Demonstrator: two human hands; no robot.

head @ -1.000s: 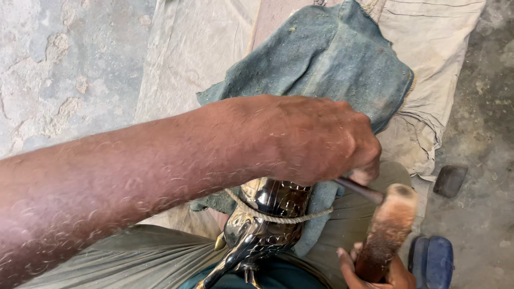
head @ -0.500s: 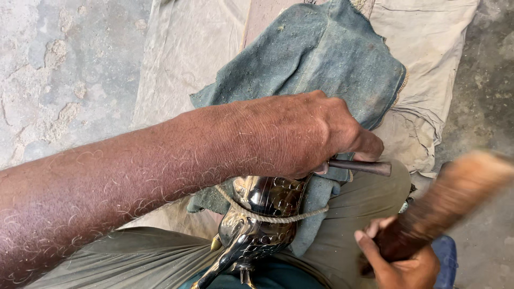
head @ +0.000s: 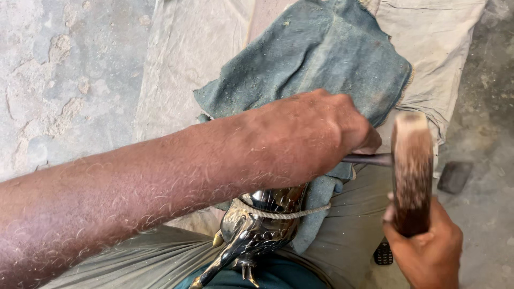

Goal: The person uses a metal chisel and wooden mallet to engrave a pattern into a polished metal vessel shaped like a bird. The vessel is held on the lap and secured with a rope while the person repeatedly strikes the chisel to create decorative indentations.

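My left hand (head: 313, 136) is closed around a thin dark metal punch (head: 372, 159) whose end sticks out to the right. My right hand (head: 425, 249) grips a wooden mallet (head: 411, 171), held upright with its side against the punch's end. Below my left forearm sits a shiny patterned metal vessel (head: 262, 222) with a spout, a cord (head: 284, 215) looped around it. It rests on my lap against a blue-grey cloth (head: 321, 59).
A pale sack cloth (head: 182, 59) covers the ground under the blue-grey cloth. Rough concrete floor (head: 59, 80) lies to the left. A small dark block (head: 455, 175) sits on the floor at right. A dark ribbed object (head: 383, 254) shows near my right wrist.
The mallet swung from lying out to the right back to upright against the punch's end. My left hand stayed on the punch over the vessel.
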